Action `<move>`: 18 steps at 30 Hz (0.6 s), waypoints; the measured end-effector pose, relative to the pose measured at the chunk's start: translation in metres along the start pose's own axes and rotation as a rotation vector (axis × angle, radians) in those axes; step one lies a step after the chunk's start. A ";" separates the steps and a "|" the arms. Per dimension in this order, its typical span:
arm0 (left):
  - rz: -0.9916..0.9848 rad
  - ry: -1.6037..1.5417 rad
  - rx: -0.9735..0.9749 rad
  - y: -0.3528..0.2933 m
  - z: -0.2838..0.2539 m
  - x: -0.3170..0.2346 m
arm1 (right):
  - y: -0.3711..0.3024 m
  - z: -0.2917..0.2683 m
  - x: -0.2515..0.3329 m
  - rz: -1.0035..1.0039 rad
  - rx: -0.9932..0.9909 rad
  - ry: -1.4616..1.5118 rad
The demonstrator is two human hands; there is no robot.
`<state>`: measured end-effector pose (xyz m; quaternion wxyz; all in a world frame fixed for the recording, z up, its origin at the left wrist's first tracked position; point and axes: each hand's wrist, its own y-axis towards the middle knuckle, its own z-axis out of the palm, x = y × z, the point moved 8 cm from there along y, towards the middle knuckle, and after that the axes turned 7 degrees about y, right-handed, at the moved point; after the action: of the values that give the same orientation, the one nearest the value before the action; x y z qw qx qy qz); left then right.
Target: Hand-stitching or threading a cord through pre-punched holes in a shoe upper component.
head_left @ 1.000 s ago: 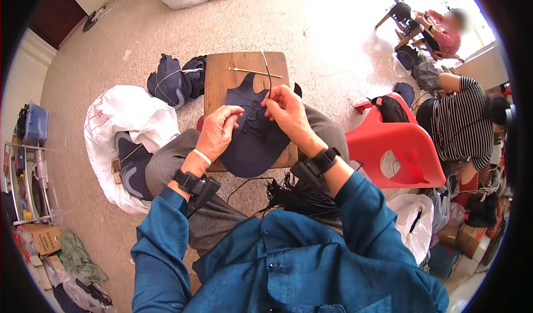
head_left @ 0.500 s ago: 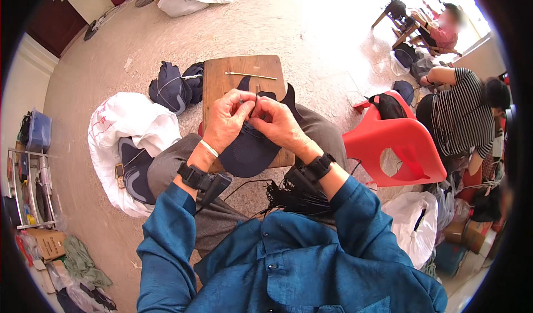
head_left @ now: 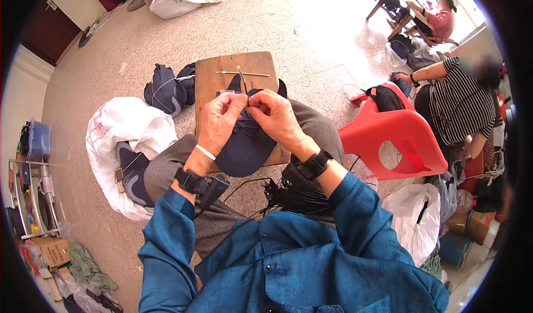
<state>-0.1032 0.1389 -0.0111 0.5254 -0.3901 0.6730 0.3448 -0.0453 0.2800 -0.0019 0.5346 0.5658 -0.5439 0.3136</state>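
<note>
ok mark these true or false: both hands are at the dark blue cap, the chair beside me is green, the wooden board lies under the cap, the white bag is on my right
1. Both the left hand and the right hand are at the dark blue cap. True.
2. The plastic chair is green. False: it is red.
3. The wooden board lies under the cap. True.
4. The white bag holding more caps is on the person's right. False: it is on the left.

Both forearms reach forward, left hand [head_left: 221, 118] and right hand [head_left: 276, 117] meeting with fingers pinched together.
</note>
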 end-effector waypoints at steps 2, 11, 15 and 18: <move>0.053 -0.051 0.000 -0.003 0.009 0.004 | -0.002 0.001 0.001 -0.014 -0.020 -0.010; -0.048 -0.310 -0.080 0.004 -0.021 0.026 | -0.025 -0.022 -0.027 0.349 -0.180 0.446; -0.146 -0.319 -0.127 0.011 -0.056 0.045 | -0.049 -0.034 -0.043 0.485 -0.222 0.471; -0.248 -0.380 -0.133 0.014 -0.074 0.071 | -0.058 -0.038 -0.065 0.547 -0.173 0.420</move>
<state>-0.1580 0.0694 -0.0637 0.6540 -0.4318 0.4847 0.3884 0.0045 0.3244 -0.0691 0.5768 0.2750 -0.5780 0.5075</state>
